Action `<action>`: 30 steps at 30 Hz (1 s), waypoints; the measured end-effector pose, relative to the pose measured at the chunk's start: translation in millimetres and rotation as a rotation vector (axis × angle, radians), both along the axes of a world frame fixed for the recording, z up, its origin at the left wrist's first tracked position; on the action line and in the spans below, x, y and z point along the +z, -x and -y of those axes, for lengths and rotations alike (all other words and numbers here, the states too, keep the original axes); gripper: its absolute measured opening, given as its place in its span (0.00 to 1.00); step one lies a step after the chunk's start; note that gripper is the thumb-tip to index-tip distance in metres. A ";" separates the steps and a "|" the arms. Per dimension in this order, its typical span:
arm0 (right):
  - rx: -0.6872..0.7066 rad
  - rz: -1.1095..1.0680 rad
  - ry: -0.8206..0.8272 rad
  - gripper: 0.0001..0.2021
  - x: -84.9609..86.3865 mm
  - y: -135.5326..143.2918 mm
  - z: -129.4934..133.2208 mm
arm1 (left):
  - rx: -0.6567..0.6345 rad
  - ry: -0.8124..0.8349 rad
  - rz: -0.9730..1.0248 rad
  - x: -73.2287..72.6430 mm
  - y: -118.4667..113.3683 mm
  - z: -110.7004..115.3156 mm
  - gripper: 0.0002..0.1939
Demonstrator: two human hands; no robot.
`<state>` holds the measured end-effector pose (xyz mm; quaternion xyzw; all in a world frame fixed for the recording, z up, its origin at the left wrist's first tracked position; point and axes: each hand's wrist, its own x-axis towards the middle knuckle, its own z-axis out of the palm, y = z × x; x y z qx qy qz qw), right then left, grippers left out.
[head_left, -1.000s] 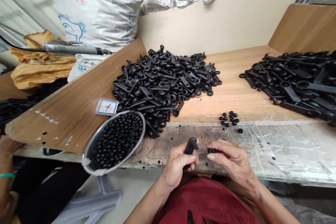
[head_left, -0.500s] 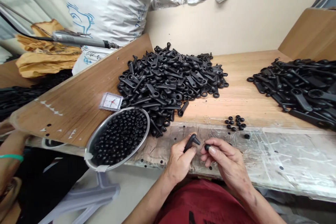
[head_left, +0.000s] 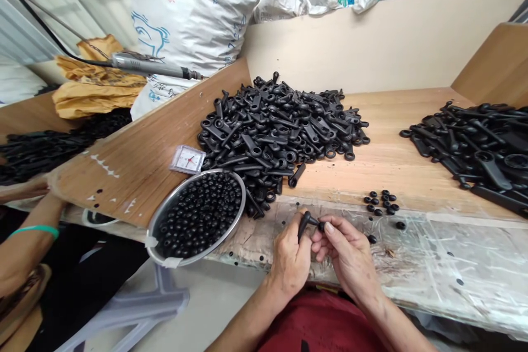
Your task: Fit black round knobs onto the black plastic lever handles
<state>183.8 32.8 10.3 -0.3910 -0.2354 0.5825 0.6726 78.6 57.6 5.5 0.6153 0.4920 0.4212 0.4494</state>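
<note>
My left hand (head_left: 291, 256) is closed around a black crank handle (head_left: 304, 224), its thin peg pointing right. Between the thumb and fingers of my right hand (head_left: 346, 245) is a small black knob (head_left: 321, 226), which meets the end of the peg. Whether the peg has entered the knob's hole I cannot tell. Several loose black knobs (head_left: 385, 196) lie on the bench beyond my right hand. To the left, a round metal bowl (head_left: 243, 198) full of the same knobs sits at the bench edge.
A big heap of black crank handles (head_left: 280, 126) stands behind my hands, another pile (head_left: 487, 148) at the right. A small square clock (head_left: 187, 160) leans by the bowl. An electric screwdriver (head_left: 152, 65) hangs upper left. A co-worker's arm (head_left: 33, 236) shows at the left edge.
My right hand has brought the knob left onto the tip of the crank handle's peg; before, they were apart. The whole view has shifted slightly.
</note>
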 end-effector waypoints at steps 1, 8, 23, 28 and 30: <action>-0.003 -0.002 0.010 0.13 0.3 0.6 -0.4 | 0.008 0.005 0.018 -0.3 0.0 -0.1 0.17; -0.052 -0.025 0.062 0.15 -1.6 2.5 -2.4 | 0.033 -0.005 0.013 -5.5 -0.3 1.2 0.17; 0.025 0.152 0.058 0.13 -18.6 -4.9 0.2 | 0.052 0.042 -0.068 -22.6 -3.2 4.3 0.21; -0.029 0.150 0.073 0.08 -29.4 -1.7 2.8 | 0.054 0.042 -0.090 -35.7 -5.8 7.7 0.23; -0.005 0.130 0.080 0.07 -28.9 -1.8 1.4 | 0.033 0.038 -0.069 -36.9 -5.6 6.5 0.23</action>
